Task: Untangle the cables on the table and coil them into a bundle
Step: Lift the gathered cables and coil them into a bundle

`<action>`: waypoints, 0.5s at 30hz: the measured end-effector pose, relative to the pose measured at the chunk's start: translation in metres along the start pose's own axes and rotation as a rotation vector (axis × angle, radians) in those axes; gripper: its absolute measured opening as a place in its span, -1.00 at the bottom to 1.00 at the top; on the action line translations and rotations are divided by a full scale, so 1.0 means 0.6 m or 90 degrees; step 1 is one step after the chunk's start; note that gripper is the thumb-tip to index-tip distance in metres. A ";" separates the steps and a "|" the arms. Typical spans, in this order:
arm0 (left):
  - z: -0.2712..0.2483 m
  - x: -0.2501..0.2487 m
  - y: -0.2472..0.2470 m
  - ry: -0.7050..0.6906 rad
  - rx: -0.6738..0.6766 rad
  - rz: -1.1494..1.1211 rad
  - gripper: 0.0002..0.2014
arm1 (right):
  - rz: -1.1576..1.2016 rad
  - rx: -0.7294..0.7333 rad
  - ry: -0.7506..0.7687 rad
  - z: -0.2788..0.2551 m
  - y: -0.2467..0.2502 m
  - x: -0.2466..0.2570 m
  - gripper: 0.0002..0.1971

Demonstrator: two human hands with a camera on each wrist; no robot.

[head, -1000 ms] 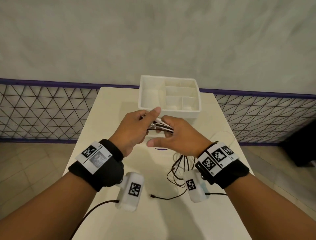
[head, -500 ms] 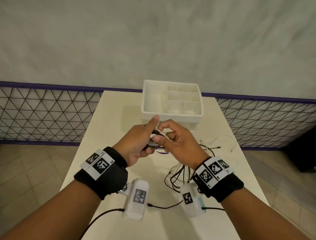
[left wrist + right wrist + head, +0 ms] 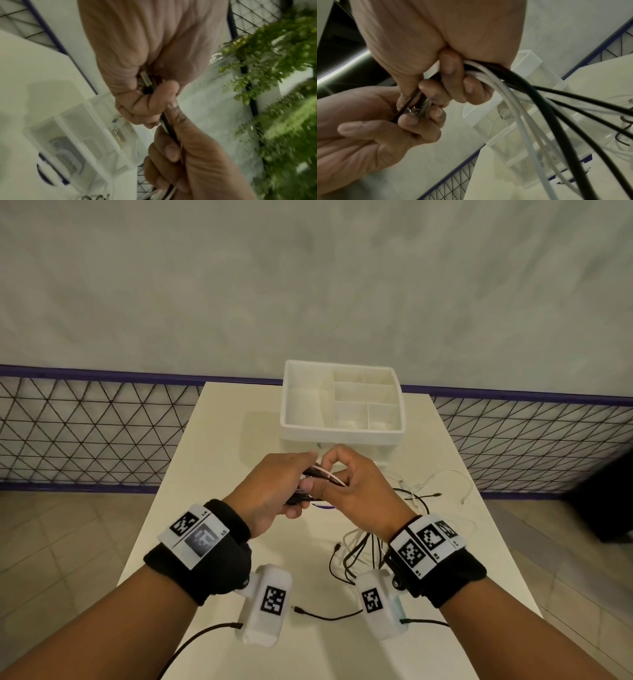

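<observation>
Several black and white cables [image 3: 323, 475] run between my two hands, held just above the cream table [image 3: 219, 460]. My left hand [image 3: 310, 470] grips their plug ends; a metal connector [image 3: 145, 79] shows inside its curled fingers. My right hand [image 3: 325, 478] is curled round the same strands [image 3: 522, 102] right beside the left. From it they fan down to a loose tangle [image 3: 356, 556] on the table under my right wrist. In the right wrist view my left hand [image 3: 412, 115] pinches the plug tips [image 3: 414, 109].
A white compartment tray [image 3: 342, 436] stands at the table's far edge, just beyond my hands. A thin white cable [image 3: 445, 477] lies loose at the right. A black cable end [image 3: 322, 616] lies near the front. Mesh fencing and a wall lie behind.
My right hand lay flatter over the cables with its thumb out; now its fingers are curled round them. Both hands have stayed together in front of the tray.
</observation>
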State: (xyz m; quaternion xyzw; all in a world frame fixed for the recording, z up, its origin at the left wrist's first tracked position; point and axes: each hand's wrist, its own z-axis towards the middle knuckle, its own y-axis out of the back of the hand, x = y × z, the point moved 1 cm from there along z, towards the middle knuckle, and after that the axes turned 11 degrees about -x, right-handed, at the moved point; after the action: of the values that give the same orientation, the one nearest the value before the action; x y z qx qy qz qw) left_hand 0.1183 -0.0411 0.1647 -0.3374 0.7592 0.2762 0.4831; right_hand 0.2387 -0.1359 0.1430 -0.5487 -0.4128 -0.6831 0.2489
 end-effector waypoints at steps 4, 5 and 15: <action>0.002 0.004 -0.003 0.037 -0.037 -0.070 -0.75 | -0.073 -0.019 0.025 -0.002 -0.001 0.003 -0.65; 0.005 0.003 -0.003 0.026 -0.071 -0.094 -0.78 | -0.076 -0.029 0.043 -0.005 -0.002 0.004 -0.70; 0.014 0.006 -0.003 0.014 -0.095 -0.029 -0.73 | -0.017 -0.100 0.123 -0.008 -0.002 -0.008 -0.80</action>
State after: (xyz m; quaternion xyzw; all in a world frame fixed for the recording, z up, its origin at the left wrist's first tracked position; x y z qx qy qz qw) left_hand 0.1232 -0.0370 0.1582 -0.3924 0.7340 0.3174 0.4545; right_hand 0.2362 -0.1400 0.1378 -0.4928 -0.3392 -0.7663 0.2344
